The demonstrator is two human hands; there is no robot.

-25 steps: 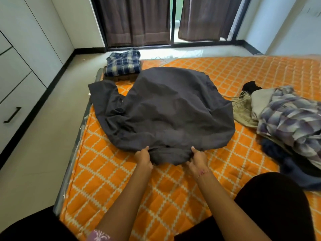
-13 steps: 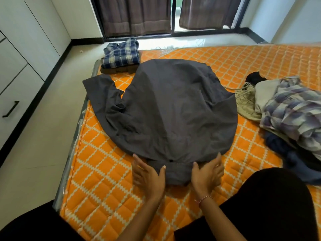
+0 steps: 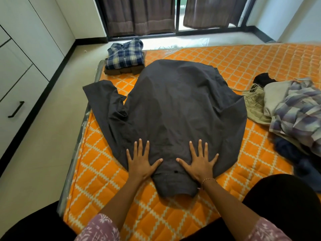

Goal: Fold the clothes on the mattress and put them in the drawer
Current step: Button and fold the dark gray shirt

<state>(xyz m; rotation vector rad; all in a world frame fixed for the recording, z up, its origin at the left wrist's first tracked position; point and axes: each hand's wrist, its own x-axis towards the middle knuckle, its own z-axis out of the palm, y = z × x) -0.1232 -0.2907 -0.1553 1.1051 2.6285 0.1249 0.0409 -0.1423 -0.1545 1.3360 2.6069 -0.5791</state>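
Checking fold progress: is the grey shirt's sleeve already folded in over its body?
No, the grey shirt lies spread flat, its sleeve stretched out toward the mattress edge.

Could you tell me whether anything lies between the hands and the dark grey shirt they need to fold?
Nothing does: the left hand and right hand both lie flat, fingers spread, directly on the dark grey shirt near its collar, on the orange mattress.
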